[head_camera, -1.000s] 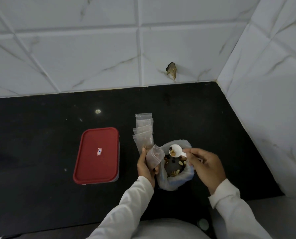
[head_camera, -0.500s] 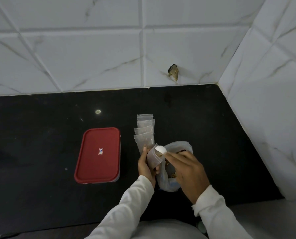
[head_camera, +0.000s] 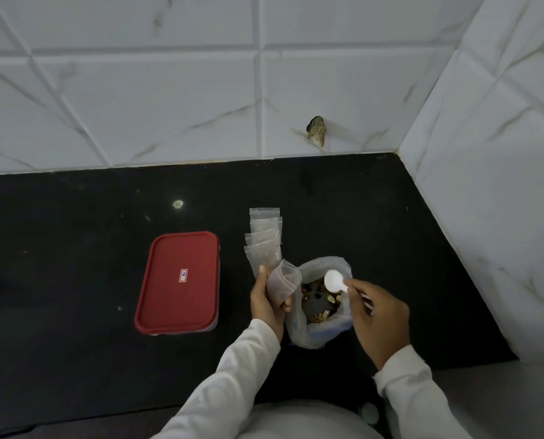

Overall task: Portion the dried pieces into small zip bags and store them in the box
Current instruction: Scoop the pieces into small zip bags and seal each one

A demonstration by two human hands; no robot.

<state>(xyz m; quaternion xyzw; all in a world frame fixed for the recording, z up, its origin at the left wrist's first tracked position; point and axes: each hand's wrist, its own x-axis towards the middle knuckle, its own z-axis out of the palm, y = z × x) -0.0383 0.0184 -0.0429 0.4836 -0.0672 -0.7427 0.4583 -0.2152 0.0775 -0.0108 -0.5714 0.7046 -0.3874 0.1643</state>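
Fingers of the left grip (head_camera: 267,299) were curled round a small zip bag (head_camera: 285,280), holding it upright with its mouth open and leaning toward the right grip (head_camera: 380,315). The right grip pinched the handle of a white spoon (head_camera: 334,281), whose bowl hung just beyond its fingertips, above the open mouth of a large clear bag (head_camera: 315,331). Whether the bowl carried anything could not be told; it showed plain white.

The large clear bag stood on the black surface (head_camera: 74,264) between the two grips, close against the left one, its rim folded down. Tan and dark dried pieces (head_camera: 319,315) lay in its bottom.

Just beyond the left grip, a row of spare zip bags (head_camera: 264,239) lay flat and overlapping, running away from it toward the wall. To the outer side of the left grip, near but apart, the box (head_camera: 179,280) sat with its red lid on and a small label at the lid's middle.

White sleeves (head_camera: 242,369) covered both forearms. White veined tiles (head_camera: 137,106) rose behind the surface and beside the right grip, and one tile far beyond that grip had a chipped hole (head_camera: 316,131).
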